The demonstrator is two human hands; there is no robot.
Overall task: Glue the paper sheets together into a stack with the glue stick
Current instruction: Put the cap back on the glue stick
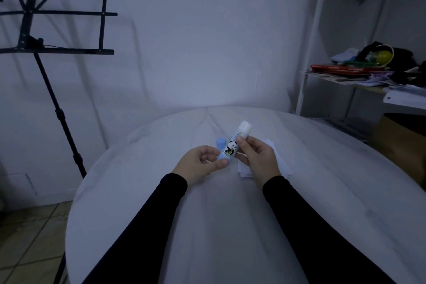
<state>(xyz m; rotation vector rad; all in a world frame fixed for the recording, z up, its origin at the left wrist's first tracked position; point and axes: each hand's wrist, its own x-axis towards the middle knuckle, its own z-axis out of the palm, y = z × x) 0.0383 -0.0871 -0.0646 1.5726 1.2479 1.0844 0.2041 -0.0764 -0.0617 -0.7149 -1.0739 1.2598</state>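
Observation:
A glue stick with a panda label is held tilted above the round white table. Its white glue end points up and away from me, and its light blue base points down to the left. My left hand pinches the blue base between thumb and fingers. My right hand grips the tube's middle from the right, thumb on top. The light blue cap stands on the table just left of the stick. White paper sheets lie under my right hand, partly hidden by it.
A black music stand rises at the left beside the table. A white shelf unit at the right holds books and clutter. A brown box sits below it. Tiled floor shows at lower left.

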